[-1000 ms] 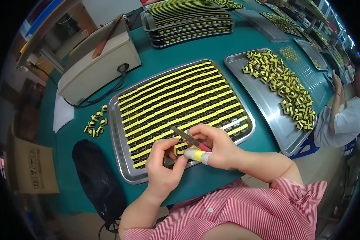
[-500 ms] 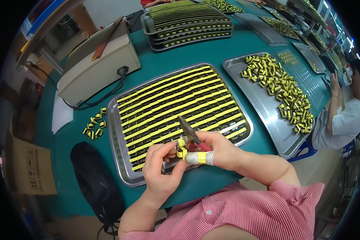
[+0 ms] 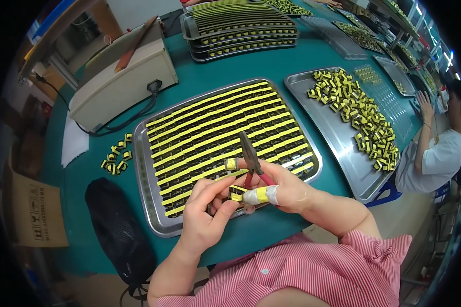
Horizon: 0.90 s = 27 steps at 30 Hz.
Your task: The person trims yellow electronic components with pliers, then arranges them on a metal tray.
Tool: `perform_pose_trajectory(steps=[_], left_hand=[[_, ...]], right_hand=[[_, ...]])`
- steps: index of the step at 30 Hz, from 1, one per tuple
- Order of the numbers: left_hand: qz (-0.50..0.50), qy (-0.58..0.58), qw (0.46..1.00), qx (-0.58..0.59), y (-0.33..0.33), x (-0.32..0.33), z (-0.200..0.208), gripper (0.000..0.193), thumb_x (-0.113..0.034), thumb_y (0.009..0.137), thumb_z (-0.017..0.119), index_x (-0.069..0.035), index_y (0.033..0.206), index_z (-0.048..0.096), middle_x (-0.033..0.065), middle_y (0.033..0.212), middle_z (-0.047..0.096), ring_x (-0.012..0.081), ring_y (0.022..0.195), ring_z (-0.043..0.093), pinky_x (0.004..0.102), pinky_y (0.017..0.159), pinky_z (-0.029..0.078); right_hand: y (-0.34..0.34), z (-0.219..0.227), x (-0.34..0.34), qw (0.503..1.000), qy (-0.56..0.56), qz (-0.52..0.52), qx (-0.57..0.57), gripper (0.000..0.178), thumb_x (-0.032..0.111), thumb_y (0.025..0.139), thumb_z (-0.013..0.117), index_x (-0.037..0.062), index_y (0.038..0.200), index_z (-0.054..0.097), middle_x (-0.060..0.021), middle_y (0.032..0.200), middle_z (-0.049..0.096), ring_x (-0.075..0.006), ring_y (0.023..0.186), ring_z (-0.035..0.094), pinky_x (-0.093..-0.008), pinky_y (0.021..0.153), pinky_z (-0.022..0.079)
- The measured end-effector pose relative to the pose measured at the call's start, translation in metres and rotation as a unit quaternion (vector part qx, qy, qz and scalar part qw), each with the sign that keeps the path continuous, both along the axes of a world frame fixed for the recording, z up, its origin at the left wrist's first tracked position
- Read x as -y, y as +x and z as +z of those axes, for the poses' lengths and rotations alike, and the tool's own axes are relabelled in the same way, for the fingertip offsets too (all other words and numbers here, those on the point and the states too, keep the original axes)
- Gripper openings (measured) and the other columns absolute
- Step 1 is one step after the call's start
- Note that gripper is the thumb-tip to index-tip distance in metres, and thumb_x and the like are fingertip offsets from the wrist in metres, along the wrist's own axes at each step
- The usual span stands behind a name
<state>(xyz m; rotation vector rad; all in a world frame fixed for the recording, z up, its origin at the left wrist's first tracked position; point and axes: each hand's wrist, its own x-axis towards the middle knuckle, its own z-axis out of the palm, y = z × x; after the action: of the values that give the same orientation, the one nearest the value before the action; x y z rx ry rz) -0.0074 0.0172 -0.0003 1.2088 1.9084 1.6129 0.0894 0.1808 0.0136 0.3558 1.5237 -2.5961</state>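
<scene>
Between the thumb and fingers of my left hand (image 3: 206, 209) is a small yellow-and-black transformer (image 3: 236, 193). My right hand (image 3: 287, 190) is closed round red-handled pliers (image 3: 250, 152), whose dark jaws point up and away over the tray. Grey and yellow tape (image 3: 261, 195) wraps the right thumb, which touches or nearly touches the transformer. Another taped fingertip (image 3: 231, 163) of that hand sticks out left of the pliers. Beneath both hands, a metal tray (image 3: 149, 200) holds tight rows of similar transformers (image 3: 215, 128).
To the right, another metal tray (image 3: 338, 146) carries a loose heap of transformers (image 3: 356, 112). Several loose ones (image 3: 119, 154) lie left, near a black mesh bag (image 3: 119, 225). Behind are a beige machine (image 3: 123, 82) with a cable and stacked full trays (image 3: 241, 38). A co-worker (image 3: 440, 148) sits at far right.
The transformer has turned in my left fingers and sits slightly lower. The pliers have tilted more upright and shifted right, and a taped right fingertip has lifted away from the transformer.
</scene>
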Motion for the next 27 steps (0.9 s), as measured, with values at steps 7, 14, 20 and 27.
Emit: perform_pose_trajectory(steps=[7,14,20,27], left_hand=[[0.005,0.053,0.996,0.069,0.003,-0.003,-0.006,0.037,0.005,0.069,0.066,-0.001,0.104,0.057,0.0039,0.094,0.049,0.0055,0.065,0.044,0.0173,0.056,0.037],[0.028,0.074,0.971,0.227,0.008,-0.003,-0.001,0.034,0.005,0.079,0.057,0.001,0.106,0.038,0.0137,0.105,0.053,0.0147,0.087,0.057,0.0238,0.072,0.047],[0.061,0.034,0.967,0.245,0.001,0.0,0.004,0.034,0.0,0.079,0.061,0.004,0.11,0.048,0.0078,0.096,0.057,0.0107,0.082,0.055,0.0219,0.07,0.044],[0.081,0.071,0.964,0.244,-0.002,0.002,0.004,0.034,0.001,0.076,0.064,0.004,0.108,0.05,0.0046,0.09,0.056,0.0093,0.08,0.053,0.0214,0.071,0.043]], right_hand=[[-0.001,0.006,0.006,0.999,-0.028,-0.022,0.028,0.044,0.001,0.082,0.057,0.0023,0.121,0.037,-0.0134,0.106,0.056,-0.0198,0.079,0.059,-0.031,0.07,0.049],[-0.004,0.002,0.008,0.993,0.071,-0.08,0.05,0.035,0.006,0.082,0.06,0.0019,0.114,0.045,-0.0081,0.097,0.059,-0.0164,0.082,0.058,-0.029,0.075,0.048],[-0.001,0.001,-0.001,0.858,0.481,-0.134,-0.12,0.025,0.006,0.077,0.066,0.001,0.099,0.057,-0.008,0.088,0.06,-0.0142,0.08,0.056,-0.0261,0.074,0.045],[-0.005,-0.004,-0.008,0.719,0.647,-0.183,-0.176,0.035,0.014,0.06,0.079,0.0017,0.088,0.06,-0.0087,0.074,0.06,-0.0218,0.067,0.058,-0.0308,0.06,0.048]])
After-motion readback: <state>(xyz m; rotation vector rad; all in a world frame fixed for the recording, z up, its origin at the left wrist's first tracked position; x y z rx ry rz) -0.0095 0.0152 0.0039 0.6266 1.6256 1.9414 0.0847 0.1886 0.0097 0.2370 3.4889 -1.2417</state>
